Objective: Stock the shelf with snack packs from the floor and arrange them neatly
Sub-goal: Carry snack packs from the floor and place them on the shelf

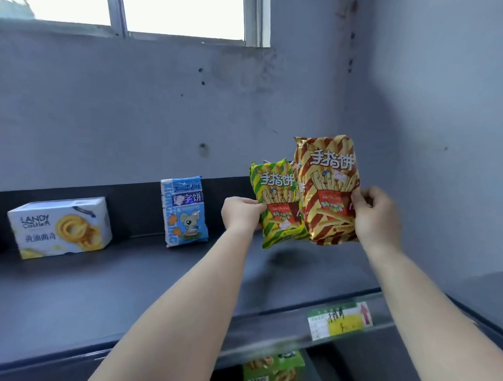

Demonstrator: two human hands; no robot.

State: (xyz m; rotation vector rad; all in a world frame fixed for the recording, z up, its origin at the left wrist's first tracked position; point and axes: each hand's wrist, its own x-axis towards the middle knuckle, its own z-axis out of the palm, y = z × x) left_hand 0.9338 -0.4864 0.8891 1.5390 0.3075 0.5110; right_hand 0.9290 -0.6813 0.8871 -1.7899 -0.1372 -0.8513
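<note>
Both my forearms reach forward over the dark shelf (127,277). Left hand (241,215): fingers pinching the green striped snack pack (275,202), upright. Right hand (377,217): fingers gripping the red striped snack pack (327,190), upright, overlapping the green one, both just above the shelf.

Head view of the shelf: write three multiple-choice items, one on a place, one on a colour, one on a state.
1. The white cookie box stands on the dark shelf:
A far left
B far right
C centre

2. The left hand grips a striped snack pack coloured:
A blue
B green-yellow
C white

3. The red-gold striped snack pack in the right hand is:
A lying flat
B held upright
C on the floor

Key: 1 A, leftmost item; 2 B, green-yellow stripes; 3 B, gripped at its edge, top uppermost.
</note>
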